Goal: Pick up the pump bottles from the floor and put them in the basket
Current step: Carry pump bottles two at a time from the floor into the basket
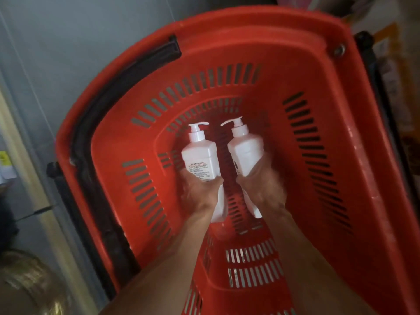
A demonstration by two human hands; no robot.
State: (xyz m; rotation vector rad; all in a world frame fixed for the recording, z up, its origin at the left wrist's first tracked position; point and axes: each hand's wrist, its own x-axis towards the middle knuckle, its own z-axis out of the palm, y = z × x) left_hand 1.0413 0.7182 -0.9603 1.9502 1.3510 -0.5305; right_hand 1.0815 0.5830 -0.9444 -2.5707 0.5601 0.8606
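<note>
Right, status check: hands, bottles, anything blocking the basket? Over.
Left hand grips left pump bottle; right hand grips right pump bottle. Both inside red basket, not released. Nothing seen blocking.

Grey floor (68,42), cardboard boxes (386,48) right

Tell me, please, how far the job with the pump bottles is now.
Done: both bottles are picked up and down inside the basket. In hand: the left hand grips the left bottle, the right hand grips the right bottle. Left: to set them down and let go; whether they touch its bottom already, I cannot tell. No other bottle shows.
</note>
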